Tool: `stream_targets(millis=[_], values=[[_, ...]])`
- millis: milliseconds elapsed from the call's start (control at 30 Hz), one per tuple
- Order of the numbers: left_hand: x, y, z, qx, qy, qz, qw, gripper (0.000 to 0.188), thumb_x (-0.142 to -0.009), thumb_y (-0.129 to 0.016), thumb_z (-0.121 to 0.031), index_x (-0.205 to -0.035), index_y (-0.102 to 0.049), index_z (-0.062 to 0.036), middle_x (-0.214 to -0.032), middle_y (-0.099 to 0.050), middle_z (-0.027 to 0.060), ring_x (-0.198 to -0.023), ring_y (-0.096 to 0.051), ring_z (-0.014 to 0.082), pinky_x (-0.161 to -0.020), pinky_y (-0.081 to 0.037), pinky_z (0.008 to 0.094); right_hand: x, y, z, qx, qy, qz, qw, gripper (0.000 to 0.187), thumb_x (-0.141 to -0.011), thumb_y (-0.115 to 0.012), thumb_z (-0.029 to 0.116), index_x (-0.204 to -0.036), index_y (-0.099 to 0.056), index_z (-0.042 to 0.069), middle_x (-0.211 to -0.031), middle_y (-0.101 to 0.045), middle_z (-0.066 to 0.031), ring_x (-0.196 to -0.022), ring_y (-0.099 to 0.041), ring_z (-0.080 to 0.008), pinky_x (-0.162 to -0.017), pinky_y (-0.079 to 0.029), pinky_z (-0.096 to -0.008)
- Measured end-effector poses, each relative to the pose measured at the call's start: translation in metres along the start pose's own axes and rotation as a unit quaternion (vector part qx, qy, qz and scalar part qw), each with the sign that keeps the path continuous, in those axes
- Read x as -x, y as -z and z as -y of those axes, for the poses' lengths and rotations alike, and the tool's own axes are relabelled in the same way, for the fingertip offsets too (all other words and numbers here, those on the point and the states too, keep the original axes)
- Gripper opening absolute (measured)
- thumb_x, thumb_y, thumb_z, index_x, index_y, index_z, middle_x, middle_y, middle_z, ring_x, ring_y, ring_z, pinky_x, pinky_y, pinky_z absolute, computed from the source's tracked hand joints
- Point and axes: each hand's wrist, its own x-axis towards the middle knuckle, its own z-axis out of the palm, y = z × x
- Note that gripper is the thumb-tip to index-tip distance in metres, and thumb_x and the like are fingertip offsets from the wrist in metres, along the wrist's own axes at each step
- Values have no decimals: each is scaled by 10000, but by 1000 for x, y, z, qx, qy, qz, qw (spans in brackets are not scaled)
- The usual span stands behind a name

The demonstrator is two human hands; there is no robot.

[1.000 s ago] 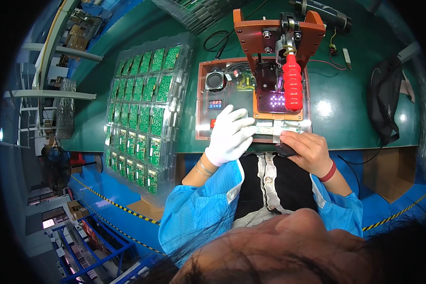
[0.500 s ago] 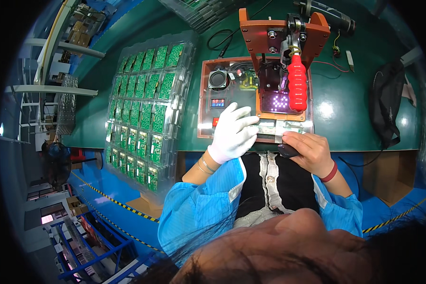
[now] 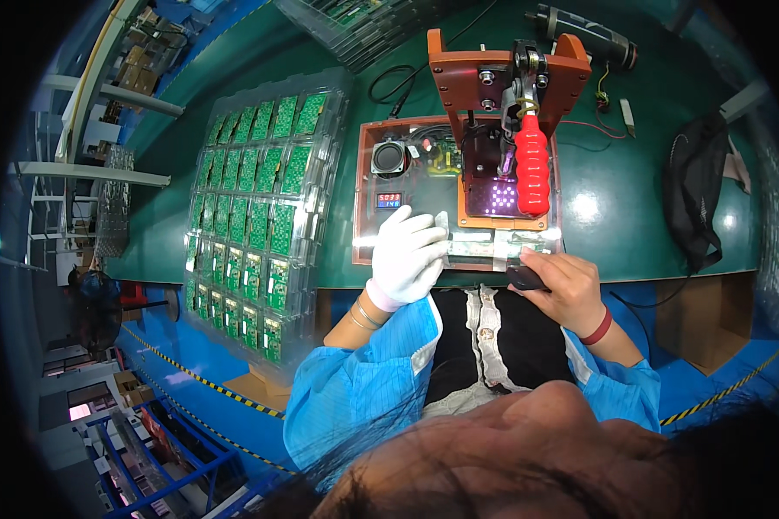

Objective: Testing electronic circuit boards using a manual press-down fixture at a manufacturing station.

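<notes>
My left hand, in a white glove, lies over the front left of an orange-framed test fixture. Its fingers are stretched out and slightly bent, with no object visible in them; the thumb side is partly hidden. Bare and closed, my right hand grips a small black rounded object whose kind I cannot make out. Its fingertips touch the fixture's front edge, by a strip with green and whitish parts. Above the fixture stands a toggle clamp with a red ribbed handle, over lit dots.
Left of the fixture, a clear plastic tray holds rows of green circuit boards. More trays lie at the back. To the right are a black bag, a dark cylindrical tool and a thin red wire.
My left hand has drawn back slightly left and down from the fixture's middle. The right hand stays at the front edge with the black object. The whole view has shifted a little.
</notes>
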Motion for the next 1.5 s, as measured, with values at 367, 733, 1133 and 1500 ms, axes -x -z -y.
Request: stream_targets(millis=[367, 733, 1133, 1500], values=[[1, -3, -2, -7, -19, -34, 999, 177, -660, -660, -85, -833, -688, -62, -941, -696, 67, -956, -626, 295, -1015, -400, 489, 1, 8, 7, 18, -34, 60, 997, 499, -637, -831, 162, -1094, -662, 52, -974, -730, -79, -613, -626, -206, -575, -500, -296], [-1, -5, -1, 0, -17, -43, 999, 182, -651, -663, -64, -832, -675, -65, -943, -697, 69, -954, -628, 305, -975, -437, 482, 1, 11, 7, 26, -45, 77, 996, 547, -621, -827, 150, -1129, -644, 64, -1060, -724, -62, -753, -693, -204, -632, -536, -295], [1, -3, -2, 4, -6, -36, 999, 178, -656, -667, -63, -834, -678, -67, -952, -700, 67, -966, -631, 307, -975, -443, 482, -2, 11, 9, 19, -55, 72, 996, 518, -640, -826, 154, -1118, -650, 60, -927, -725, -64, -640, -647, -200, -585, -506, -289], [1, -4, -3, -4, -11, -45, 999, 175, -659, -666, -62, -833, -683, -68, -954, -701, 66, -971, -633, 302, -978, -443, 478, -2, 7, 10, -1, -59, 43, 997, 494, -649, -837, 155, -1101, -671, 45, -809, -708, -86, -530, -574, -197, -537, -471, -284]])
